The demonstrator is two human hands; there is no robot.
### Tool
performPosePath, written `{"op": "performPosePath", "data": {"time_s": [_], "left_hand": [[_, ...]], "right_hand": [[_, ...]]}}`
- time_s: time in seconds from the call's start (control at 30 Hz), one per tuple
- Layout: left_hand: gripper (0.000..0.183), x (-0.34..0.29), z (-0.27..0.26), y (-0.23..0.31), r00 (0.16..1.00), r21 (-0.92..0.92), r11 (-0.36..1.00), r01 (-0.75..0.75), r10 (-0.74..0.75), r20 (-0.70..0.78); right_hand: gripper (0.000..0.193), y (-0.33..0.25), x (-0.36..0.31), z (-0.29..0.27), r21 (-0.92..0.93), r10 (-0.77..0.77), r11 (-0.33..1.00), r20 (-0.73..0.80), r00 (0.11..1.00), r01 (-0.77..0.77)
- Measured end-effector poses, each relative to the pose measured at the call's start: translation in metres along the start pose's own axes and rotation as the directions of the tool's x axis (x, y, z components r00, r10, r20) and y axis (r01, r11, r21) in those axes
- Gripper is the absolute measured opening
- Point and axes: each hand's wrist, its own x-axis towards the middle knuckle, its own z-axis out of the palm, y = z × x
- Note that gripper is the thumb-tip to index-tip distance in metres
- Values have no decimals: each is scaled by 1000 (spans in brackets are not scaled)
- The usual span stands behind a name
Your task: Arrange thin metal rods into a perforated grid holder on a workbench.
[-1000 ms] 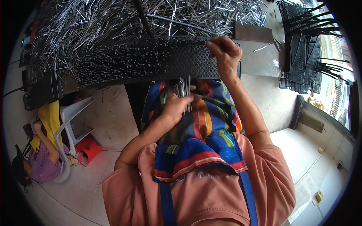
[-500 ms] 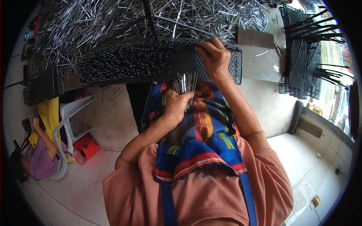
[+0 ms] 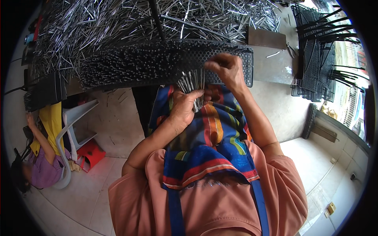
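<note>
My left hand, low over my apron, is wrapped round a bunch of thin metal strips that fan out upward. Just above and to the right, my right hand has its fingertips pinched together beside the top of the bunch. One strip stands right under those fingertips, but whether they grip it is blurred. Behind both hands runs a long black perforated rack. Its left and middle parts are thick with upright dark strips, while bare holes show at its right end.
A large heap of loose metal strips covers the table beyond the rack. Right of it lie a brown block and pliers. Black mesh racks stand farther right. Another person sits at the lower left beside a red bag.
My right hand has come down from the rack toward the bunch in my left hand. The left hand has stayed nearly in place. The other person's arm has moved up.
</note>
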Motion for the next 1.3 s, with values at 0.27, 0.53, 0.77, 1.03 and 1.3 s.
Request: {"op": "performPosePath", "data": {"time_s": [0.27, 0.53, 0.77, 1.03, 1.3], "left_hand": [[25, 1, -11, -13, 996, 39, 999, -28, 31, -87], [26, 0, -11, -11, 986, -8, 996, -84, 82, -145], [20, 0, -10, -8, 986, 26, 999, -26, 30, -165], [21, 2, -9, -6, 993, 11, 1000, -12, 13, -121], [25, 4, -11, -10, 992, -67, 997, -44, 35, -123]], "right_hand": [[6, 1, -8, 2, 476, 373, 349, 720, 586, -807], [10, -9, 14, 28, 568, 151, 823, -198, 969, -12], [14, -6, 15, 46, 370, -41, 923, -171, 984, 102], [12, -17, 27, 42, 20, -167, 985, -136, 977, 171], [11, -18, 20, 35, -128, -225, 968, -73, 972, 215]]}}
